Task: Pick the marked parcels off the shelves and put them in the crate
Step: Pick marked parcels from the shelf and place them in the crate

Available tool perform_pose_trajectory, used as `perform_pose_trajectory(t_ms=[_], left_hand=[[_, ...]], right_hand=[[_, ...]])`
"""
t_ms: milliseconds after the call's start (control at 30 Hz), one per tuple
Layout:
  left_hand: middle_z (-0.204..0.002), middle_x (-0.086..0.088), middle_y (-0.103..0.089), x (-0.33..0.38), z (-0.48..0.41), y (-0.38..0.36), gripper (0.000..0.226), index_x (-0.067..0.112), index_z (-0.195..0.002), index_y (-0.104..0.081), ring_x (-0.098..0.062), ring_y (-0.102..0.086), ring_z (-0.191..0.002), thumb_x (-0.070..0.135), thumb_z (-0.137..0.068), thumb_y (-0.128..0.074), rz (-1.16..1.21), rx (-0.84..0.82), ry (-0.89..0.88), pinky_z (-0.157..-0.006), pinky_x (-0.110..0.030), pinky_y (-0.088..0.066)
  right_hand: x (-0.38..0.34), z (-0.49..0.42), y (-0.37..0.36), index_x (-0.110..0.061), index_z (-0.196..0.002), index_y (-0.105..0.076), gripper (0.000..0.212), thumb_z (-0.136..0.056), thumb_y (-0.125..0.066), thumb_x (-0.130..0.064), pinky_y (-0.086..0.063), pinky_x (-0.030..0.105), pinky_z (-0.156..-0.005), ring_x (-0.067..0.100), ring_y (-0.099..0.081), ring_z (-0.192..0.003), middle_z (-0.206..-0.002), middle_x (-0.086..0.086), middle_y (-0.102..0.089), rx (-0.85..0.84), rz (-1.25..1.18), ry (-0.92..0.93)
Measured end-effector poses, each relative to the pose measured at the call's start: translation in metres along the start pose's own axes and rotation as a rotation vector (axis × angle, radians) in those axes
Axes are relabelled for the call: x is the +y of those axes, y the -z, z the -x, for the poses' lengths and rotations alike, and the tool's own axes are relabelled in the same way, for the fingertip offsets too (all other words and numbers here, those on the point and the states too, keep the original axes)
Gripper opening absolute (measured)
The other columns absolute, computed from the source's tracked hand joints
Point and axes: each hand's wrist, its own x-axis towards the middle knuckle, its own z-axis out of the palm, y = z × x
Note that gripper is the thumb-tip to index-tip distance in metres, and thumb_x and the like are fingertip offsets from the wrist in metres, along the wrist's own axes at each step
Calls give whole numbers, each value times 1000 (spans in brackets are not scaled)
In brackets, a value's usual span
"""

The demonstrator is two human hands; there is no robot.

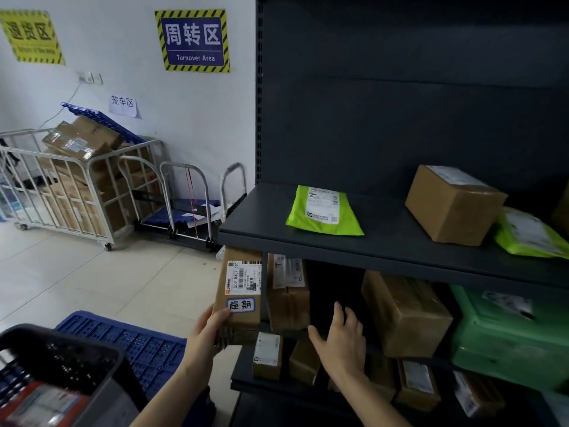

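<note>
- The left hand [212,326] grips the lower corner of a tall cardboard box [241,295] bearing a blue-bordered handwritten sticker [241,305]; the box stands upright at the left end of the middle shelf [400,266], mostly past the shelf's edge
- The right hand [341,337] is spread wide and holds nothing, hovering in the dark gap beside a second upright carton [288,298]
- Risk: a one-handed pinch at a bottom corner may let the tall box tip outward and fall (its weight sits above the fingers)
- Risk: drawing it out could drag the second upright carton, which stands just beside it, off the shelf edge
- Risk: the small boxes [267,355] at the front edge of the lower shelf sit under both wrists and could be knocked
- The dark plastic crate [101,352] waits at lower left, its rim smooth, a red-labelled packet already inside
- Cartons are matte brown corrugate with glossy tape and paper labels; the green mailer [323,212] on the upper shelf is a slick, flat plastic pouch; shelves are dull painted metal
</note>
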Motion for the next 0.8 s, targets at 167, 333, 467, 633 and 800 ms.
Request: perform_pose_trajectory(t_ms=[167, 333, 467, 633, 800], left_hand=[[-107, -7, -67, -13, 41, -23, 23, 26, -109, -64, -24, -62, -100, 28, -86, -61, 9, 62, -45, -69, -34, -50], [-112, -8, -66, -36, 82, -57, 37, 22, -121, -58, -27, -61, -104, 30, -86, -63, 43, 103, -70, -77, -38, -52], [-101, 0, -66, -50, 114, -103, 55, 23, -133, -47, -23, -62, -100, 31, -83, -67, 33, 179, -139, -84, -39, -51], [-108, -6, -66, -59, 135, -154, 48, 23, -130, -47, -13, -63, -92, 18, -85, -65, 67, 93, -125, -67, -24, -48], [-105, 2, -64, -62, 120, -189, 42, 24, -125, -47, -12, -60, -92, 21, -86, -63, 69, -28, -14, -65, -25, -46]], right_hand=[[40, 19, 30, -18, -148, -18, 74, -90, -43, -56, -39, 29, -102, 22, -33, -133, -150, 7, -27, 10, -21, 38], [92, 32, 62, -15, -147, -20, 71, -91, -45, -51, -40, 30, -100, 22, -37, -128, -146, 7, -32, 19, -53, 38], [128, 38, 79, -14, -147, -20, 71, -91, -45, -50, -38, 30, -103, 22, -35, -132, -147, 8, -31, 37, -42, 25], [150, 29, 93, -13, -146, -21, 70, -91, -46, -48, -38, 30, -103, 23, -35, -131, -147, 9, -32, 89, -67, -8], [151, 10, 96, -13, -143, -26, 69, -89, -51, -48, -39, 29, -102, 23, -36, -129, -144, 9, -35, 139, -69, -28]])
